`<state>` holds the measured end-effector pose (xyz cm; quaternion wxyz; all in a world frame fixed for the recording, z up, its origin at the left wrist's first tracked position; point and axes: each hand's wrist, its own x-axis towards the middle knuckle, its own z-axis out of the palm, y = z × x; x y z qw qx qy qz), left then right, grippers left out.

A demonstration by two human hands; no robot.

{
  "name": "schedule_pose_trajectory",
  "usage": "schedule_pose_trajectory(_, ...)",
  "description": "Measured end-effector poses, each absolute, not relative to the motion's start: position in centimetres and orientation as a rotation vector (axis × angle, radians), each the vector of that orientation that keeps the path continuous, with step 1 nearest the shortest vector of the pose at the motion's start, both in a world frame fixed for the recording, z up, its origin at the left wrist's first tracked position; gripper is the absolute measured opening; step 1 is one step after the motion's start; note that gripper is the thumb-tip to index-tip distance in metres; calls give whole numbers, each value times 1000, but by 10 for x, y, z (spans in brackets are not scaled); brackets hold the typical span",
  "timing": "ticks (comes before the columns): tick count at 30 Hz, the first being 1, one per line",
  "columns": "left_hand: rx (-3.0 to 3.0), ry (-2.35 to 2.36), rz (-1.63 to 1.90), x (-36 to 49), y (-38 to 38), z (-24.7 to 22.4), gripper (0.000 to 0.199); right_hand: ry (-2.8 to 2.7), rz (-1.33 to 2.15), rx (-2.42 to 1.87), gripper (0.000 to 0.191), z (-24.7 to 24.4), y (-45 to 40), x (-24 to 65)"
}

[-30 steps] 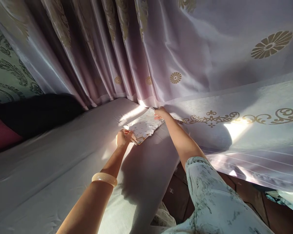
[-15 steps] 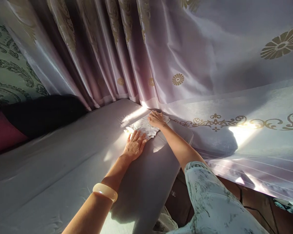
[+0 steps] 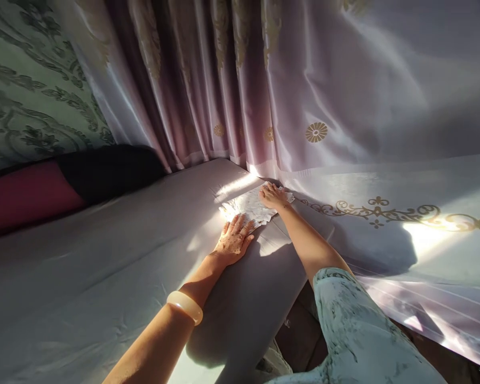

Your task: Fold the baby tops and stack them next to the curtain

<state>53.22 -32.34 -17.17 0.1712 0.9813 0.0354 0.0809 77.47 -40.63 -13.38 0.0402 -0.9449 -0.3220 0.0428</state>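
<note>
A folded white cloth with a faint pattern [image 3: 248, 206] lies flat near the far corner of the grey bed surface [image 3: 144, 240]. My left hand [image 3: 234, 240] rests with spread fingers on the cloth's near edge; a pale bangle [image 3: 185, 307] circles that forearm. On the cloth's right part lies my right hand [image 3: 272, 196], palm down, its fingers slightly bent and apart. Neither hand grips the cloth.
Purple curtains [image 3: 288, 96] hang behind the bed and down its right side. A black and dark red cushion [image 3: 112, 170] lies along the far left edge, below green patterned wallpaper [image 3: 36, 90]. Brown floor [image 3: 300, 330] shows at the lower right.
The view has shifted, so the bed, cloth and hands appear farther right. Both hands remain on the cloth in nearly the same places.
</note>
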Motion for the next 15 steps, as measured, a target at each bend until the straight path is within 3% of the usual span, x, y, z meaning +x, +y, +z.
schedule_pose_trajectory(6,2734,64,292,497,-305,-172,64,-1373,111,-2682,54,-132,-377,718)
schedule_pose_trajectory(15,2799,492,211,402,-232,-178,61,-1735,31,-2425,48,-144,-354,656)
